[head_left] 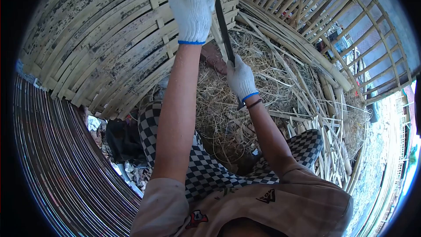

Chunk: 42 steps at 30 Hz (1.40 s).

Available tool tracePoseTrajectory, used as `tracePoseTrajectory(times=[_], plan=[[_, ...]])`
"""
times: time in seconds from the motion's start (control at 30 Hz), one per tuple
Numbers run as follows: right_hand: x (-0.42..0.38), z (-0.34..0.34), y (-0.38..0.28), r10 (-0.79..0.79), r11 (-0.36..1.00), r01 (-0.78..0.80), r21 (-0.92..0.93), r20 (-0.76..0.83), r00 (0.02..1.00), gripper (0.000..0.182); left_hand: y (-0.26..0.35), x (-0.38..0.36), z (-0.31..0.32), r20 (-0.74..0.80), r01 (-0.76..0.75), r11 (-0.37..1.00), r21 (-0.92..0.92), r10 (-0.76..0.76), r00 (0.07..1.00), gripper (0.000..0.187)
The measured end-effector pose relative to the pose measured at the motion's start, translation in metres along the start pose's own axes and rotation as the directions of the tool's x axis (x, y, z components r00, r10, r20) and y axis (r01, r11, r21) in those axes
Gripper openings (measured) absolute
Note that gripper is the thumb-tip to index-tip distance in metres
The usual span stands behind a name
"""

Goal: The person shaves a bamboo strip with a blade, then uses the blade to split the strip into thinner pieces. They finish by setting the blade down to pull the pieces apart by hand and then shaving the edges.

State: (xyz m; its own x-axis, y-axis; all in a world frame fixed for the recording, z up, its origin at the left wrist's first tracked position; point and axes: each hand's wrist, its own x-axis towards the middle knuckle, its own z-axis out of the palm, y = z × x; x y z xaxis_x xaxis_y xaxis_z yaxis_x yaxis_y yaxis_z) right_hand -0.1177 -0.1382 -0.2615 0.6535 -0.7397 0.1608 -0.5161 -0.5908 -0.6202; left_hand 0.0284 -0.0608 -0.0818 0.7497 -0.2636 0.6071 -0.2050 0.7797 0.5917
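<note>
My right hand (241,79), in a white knit glove with a blue cuff, is closed round a long knife (224,30). Its dark blade points up and away, and the handle's end pokes out below my palm. A pale bamboo strip (218,37) runs close along the blade's left side. Farther up, my gloved left hand (191,11) is closed in front of the woven bamboo panel (118,30), partly cut off by the top edge; I cannot tell what its fingers grip. Beneath the knife, a reddish-brown block (214,59) sits among shavings.
Bamboo shavings (267,74) cover the ground between my legs. Long bamboo poles (302,48) lie on the right, below a slatted bamboo frame (372,30). Split strips (335,145) pile up beside my right knee. A dark ribbed surface (61,153) lies at left, near a black cloth-like thing (125,139).
</note>
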Motion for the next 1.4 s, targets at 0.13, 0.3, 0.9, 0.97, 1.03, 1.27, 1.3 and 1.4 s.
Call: tracePoseTrajectory(times=[0.13,0.3,0.9,0.97,1.03,1.27,1.3,1.4], plan=[[0.003,0.037,0.010,-0.013,0.996,0.022,0.087,-0.107,0.994,0.037,-0.023,0.016,-0.012,-0.095,0.079,0.988,-0.134,-0.092,0.991,0.043],[0.023,0.004,-0.017,-0.187,0.981,0.188,-0.041,0.020,0.982,0.030,-0.003,0.030,-0.055,-0.108,0.111,0.991,-0.079,-0.120,0.987,0.048],[0.012,0.027,0.010,-0.043,0.988,0.058,-0.146,0.107,0.993,0.037,0.003,0.023,-0.086,-0.023,0.165,0.971,-0.176,-0.171,0.985,0.048],[0.003,0.013,-0.016,-0.098,0.986,0.106,-0.129,0.060,0.993,0.038,0.001,0.025,-0.087,0.051,0.137,0.978,-0.156,-0.131,0.990,0.051],[0.004,0.038,0.015,-0.011,0.996,0.019,-0.092,0.081,0.997,0.038,0.006,0.019,-0.080,0.083,0.107,0.987,-0.117,-0.098,0.992,0.052],[0.026,0.059,0.088,0.138,0.982,-0.113,-0.152,0.165,0.977,0.036,-0.001,0.021,-0.074,0.026,0.108,0.987,-0.123,-0.105,0.994,0.053],[0.013,0.065,0.088,0.143,0.982,-0.123,-0.142,0.144,0.979,0.035,-0.001,0.020,-0.072,0.010,0.100,0.988,-0.118,-0.100,0.995,0.051],[0.001,0.102,0.111,0.212,0.971,-0.206,-0.121,0.042,0.976,0.033,-0.002,0.024,-0.072,0.010,0.089,0.991,-0.101,-0.088,0.996,0.045]])
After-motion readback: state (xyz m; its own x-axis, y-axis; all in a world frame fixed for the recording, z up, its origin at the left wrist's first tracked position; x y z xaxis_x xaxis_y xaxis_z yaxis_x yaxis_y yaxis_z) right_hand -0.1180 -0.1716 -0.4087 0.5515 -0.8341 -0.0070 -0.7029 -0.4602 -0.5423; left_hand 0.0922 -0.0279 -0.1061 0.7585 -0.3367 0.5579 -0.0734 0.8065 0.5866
